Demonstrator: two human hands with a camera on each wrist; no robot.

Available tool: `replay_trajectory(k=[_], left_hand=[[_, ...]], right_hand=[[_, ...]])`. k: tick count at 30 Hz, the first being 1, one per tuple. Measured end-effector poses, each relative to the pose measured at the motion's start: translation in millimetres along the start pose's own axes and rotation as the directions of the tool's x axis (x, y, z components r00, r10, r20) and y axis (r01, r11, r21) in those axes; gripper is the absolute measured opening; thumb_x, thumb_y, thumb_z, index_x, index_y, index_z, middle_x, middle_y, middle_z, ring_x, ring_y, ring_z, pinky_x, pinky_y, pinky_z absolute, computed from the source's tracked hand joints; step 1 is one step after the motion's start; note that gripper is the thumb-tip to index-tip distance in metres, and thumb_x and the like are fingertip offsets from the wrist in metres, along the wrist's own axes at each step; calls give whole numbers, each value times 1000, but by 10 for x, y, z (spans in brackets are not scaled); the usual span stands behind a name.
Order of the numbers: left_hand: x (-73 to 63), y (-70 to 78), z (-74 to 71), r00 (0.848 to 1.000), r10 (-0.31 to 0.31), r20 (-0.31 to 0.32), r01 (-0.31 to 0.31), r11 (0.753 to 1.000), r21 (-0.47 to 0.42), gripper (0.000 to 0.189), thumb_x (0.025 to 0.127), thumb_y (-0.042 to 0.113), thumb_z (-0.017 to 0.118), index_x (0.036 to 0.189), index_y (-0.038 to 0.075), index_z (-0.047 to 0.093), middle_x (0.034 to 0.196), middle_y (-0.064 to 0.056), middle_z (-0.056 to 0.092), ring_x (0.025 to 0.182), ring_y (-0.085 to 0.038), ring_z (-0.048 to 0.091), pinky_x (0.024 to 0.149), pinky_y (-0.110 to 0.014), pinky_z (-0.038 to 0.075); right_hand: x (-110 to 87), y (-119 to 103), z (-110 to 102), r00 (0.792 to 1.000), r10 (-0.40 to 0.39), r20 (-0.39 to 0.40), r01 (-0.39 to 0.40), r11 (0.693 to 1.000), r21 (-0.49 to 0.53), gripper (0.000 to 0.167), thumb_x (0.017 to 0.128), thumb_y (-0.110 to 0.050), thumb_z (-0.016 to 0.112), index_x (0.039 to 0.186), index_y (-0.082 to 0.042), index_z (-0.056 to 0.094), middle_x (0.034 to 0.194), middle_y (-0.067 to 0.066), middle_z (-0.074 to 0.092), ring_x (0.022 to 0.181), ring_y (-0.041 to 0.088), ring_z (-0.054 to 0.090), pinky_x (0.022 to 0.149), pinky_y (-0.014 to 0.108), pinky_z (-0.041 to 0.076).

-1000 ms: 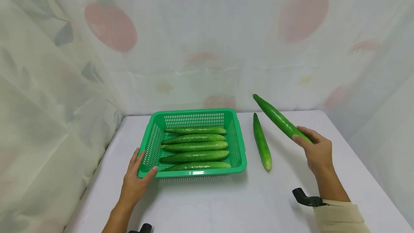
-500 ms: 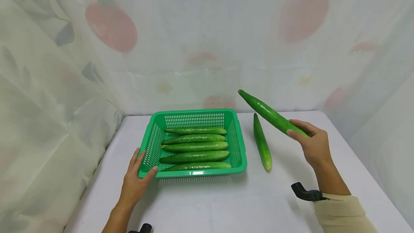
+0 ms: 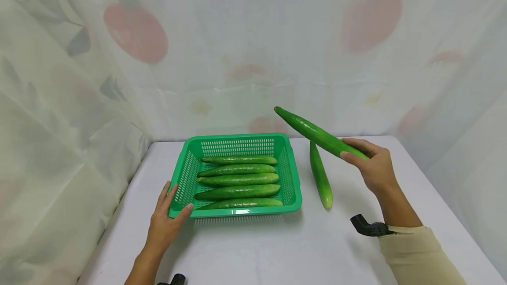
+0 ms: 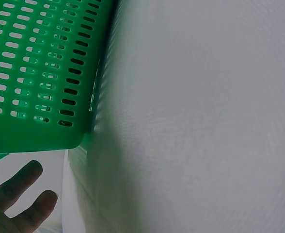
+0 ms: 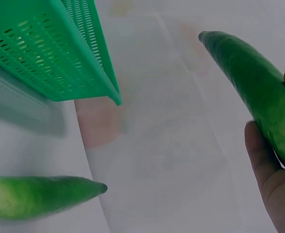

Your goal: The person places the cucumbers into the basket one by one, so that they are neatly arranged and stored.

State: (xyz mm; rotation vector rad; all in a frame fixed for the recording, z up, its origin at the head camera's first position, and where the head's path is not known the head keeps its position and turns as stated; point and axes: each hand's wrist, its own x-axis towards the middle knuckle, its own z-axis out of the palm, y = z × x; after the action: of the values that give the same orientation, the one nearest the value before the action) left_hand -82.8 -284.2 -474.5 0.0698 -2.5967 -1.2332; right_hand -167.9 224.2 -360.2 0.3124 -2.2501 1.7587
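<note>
Raised above the table, a long green cucumber (image 3: 317, 135) is gripped near its thick end by my right hand (image 3: 374, 166), thumb on the near side and fingers on the far side. Its thin tip points up and left; the right wrist view shows the held cucumber (image 5: 254, 77) from close by. My left hand (image 3: 164, 223) rests at the front left corner of a green plastic basket (image 3: 295, 188), fingers spread and straight along its side, thumb at the front rim. In the left wrist view, two fingers (image 4: 38, 206) stick out below the basket wall (image 4: 36, 136). Inside the basket several cucumbers (image 3: 237, 191) lie side by side.
Another cucumber (image 3: 321, 177) lies on the white table (image 3: 257, 250) right of the basket, partly behind the held one in the head view. A hanging white sheet (image 3: 245, 100) with faded fruit prints stands behind the table, and more sheeting (image 3: 47, 166) along the left.
My right hand has carried the cucumber left and slightly up, so that it now crosses above the loose one's tip. My left hand and the basket have stayed in place.
</note>
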Motion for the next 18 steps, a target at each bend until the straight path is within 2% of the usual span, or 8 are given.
replay_trajectory(k=[6, 11, 18], left_hand=[[3, -8, -8, 1000, -1, -1, 1, 1000, -5, 77, 89, 33, 71, 153, 18, 30, 159, 3, 11, 142, -33, 13, 97, -68, 26], [0, -11, -7, 1000, -5, 1, 5, 1000, -2, 77, 89, 34, 71, 153, 18, 30, 159, 2, 11, 142, -34, 14, 97, -68, 26], [3, -10, -2, 1000, -8, 9, 8, 1000, -2, 77, 90, 34, 70, 154, 19, 29, 159, 7, 9, 142, -33, 13, 97, -69, 25]], right_hand=[[148, -66, 134, 997, -19, 79, 14, 998, 68, 36, 86, -8, 74, 120, 1, 66, 114, 4, 65, 97, 22, 58, 77, 23, 49], [267, -63, 259, 987, -31, 159, 22, 998, 57, 36, 85, -11, 75, 119, -1, 67, 113, 6, 65, 97, 22, 59, 78, 25, 49], [380, -60, 431, 967, -22, 253, 9, 999, 51, 36, 86, -14, 75, 119, -3, 68, 114, 9, 65, 100, 24, 57, 81, 29, 48]])
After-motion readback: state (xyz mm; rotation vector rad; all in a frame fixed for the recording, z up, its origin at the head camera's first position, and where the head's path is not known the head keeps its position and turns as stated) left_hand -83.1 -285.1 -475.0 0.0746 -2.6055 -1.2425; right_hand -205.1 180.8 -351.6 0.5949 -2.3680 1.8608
